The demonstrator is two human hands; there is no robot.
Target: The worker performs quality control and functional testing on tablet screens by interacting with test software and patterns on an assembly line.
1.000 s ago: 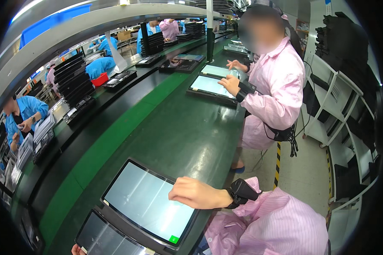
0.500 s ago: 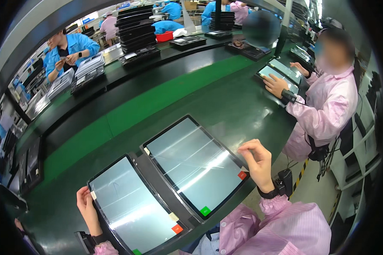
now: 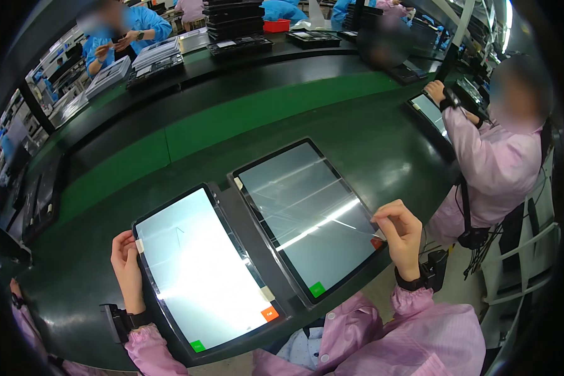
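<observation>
Pinching at the right edge of the right screen panel, the right hand has thumb and forefinger closed together on what looks like a thin clear film at the corner beside a small red tab; whether the film is actually caught between the fingertips is hard to make out. The left hand lies flat along the left edge of the left screen panel, fingers loosely curled against the frame, its grip wrapping nothing that shows. Both wrists wear dark straps, and pink sleeves enter from the lower edge, cut off there.

Each panel is a flat glossy rectangle in a dark frame, lying tilted side by side and touching on the dark green worktop. Glare washes out the left panel's surface; small green and orange tabs sit at its near corners, pale tape at its edges.

Farther right, a co-worker in a pink coat leans over another panel, partly hidden by that person's arm. Beyond a lighter green strip, stacked black trays and a worker in blue line the far side, bent by the lens.
</observation>
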